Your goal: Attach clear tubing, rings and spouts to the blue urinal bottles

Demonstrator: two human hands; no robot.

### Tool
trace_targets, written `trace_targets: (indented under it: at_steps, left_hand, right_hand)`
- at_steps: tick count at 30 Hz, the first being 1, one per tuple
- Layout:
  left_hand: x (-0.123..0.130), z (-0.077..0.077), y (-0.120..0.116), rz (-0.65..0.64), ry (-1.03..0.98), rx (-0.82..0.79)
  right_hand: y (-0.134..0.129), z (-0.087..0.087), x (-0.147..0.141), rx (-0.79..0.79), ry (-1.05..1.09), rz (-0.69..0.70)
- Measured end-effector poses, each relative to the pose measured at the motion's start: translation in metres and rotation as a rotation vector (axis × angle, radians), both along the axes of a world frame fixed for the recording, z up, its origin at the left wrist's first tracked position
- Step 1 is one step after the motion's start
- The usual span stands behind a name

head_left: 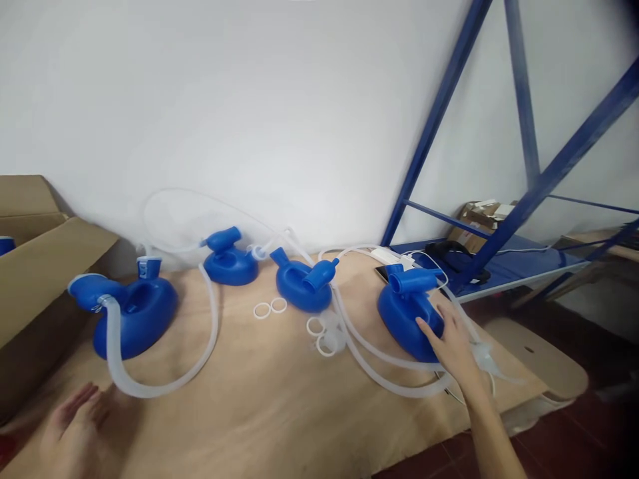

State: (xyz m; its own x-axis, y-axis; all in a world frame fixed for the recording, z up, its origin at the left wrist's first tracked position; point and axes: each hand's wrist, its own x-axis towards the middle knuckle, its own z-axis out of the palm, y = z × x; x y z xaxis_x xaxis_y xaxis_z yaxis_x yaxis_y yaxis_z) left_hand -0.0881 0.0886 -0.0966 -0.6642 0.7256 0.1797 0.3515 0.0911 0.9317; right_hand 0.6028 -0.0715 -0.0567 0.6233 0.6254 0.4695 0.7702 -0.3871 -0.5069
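Observation:
Several blue plastic urinal bottles lie on the brown tabletop. My right hand (453, 342) is at the rightmost bottle (404, 319). Its thumb lies against the near side and its fingers are spread by the right end. My left hand (74, 426), slightly blurred, is over the front left of the table with its fingers stretched out, holding nothing. The left bottle (140, 319) is nearest to it; a thick clear hose (117, 352) curves from that bottle's funnel. Farther back are a middle bottle (299, 286) and a back bottle (232, 266).
White rings (262, 311) lie mid-table, in two pairs. Clear tubes (379, 379) loop around the right bottle. An open cardboard box (60, 266) stands at the left edge. Beyond the right edge are a blue metal frame (439, 120) and a stool (554, 359). A white wall (249, 120) borders the back.

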Motion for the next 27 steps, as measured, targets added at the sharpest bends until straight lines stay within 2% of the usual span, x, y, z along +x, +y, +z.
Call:
trace_targets:
  at_steps: [2, 3, 5, 7, 8, 11, 13, 15, 17, 19, 21, 23, 25, 27]
  left_hand:
    - [0.021, -0.002, -0.035, 0.019, -0.213, -0.084]
    - [0.034, -0.002, -0.053, -0.029, -0.209, -0.088]
    - [0.067, 0.002, -0.085, -0.237, -0.091, -0.144]
    - [0.109, 0.008, -0.107, -0.46, 0.069, -0.258]
    - [0.133, 0.012, -0.113, -0.644, 0.142, -0.268]
    - [0.209, 0.024, -0.111, -1.13, 0.465, -0.121]
    - [0.259, 0.03, -0.098, -1.245, 0.71, -0.046]
    - [0.301, 0.032, -0.083, -1.301, 0.968, -0.072]
    - [0.332, 0.029, -0.07, -1.323, 1.021, -0.069]
    - [0.352, 0.023, -0.062, -1.315, 1.027, -0.061]
    - [0.36, 0.015, -0.059, -1.298, 1.018, -0.049]
    - [0.36, 0.007, -0.056, -1.289, 0.991, -0.029]
    - [0.355, 0.001, -0.055, -1.293, 0.946, -0.002]
    - [0.345, -0.003, -0.052, -1.302, 0.886, 0.035]
  right_hand:
    - [0.011, -0.009, 0.002, -0.008, 0.077, 0.002]
    - [0.016, -0.012, 0.0, 0.003, 0.101, -0.001]
    - [0.023, -0.018, -0.004, 0.048, 0.124, -0.009]
    - [0.027, -0.021, -0.011, 0.088, 0.142, -0.011]
    - [0.028, -0.022, -0.015, 0.105, 0.152, -0.011]
    - [0.031, -0.021, -0.026, 0.179, 0.205, -0.021]
    - [0.032, -0.014, -0.034, 0.267, 0.256, -0.025]
    - [0.032, -0.002, -0.043, 0.357, 0.278, -0.031]
    - [0.028, 0.017, -0.053, 0.425, 0.269, -0.042]
    - [0.019, 0.039, -0.068, 0.471, 0.261, -0.034]
    - [0.004, 0.059, -0.087, 0.492, 0.255, 0.005]
    - [-0.011, 0.072, -0.111, 0.465, 0.247, 0.05]
    - [-0.025, 0.075, -0.139, 0.418, 0.292, 0.098]
    - [-0.034, 0.068, -0.168, 0.388, 0.395, 0.146]
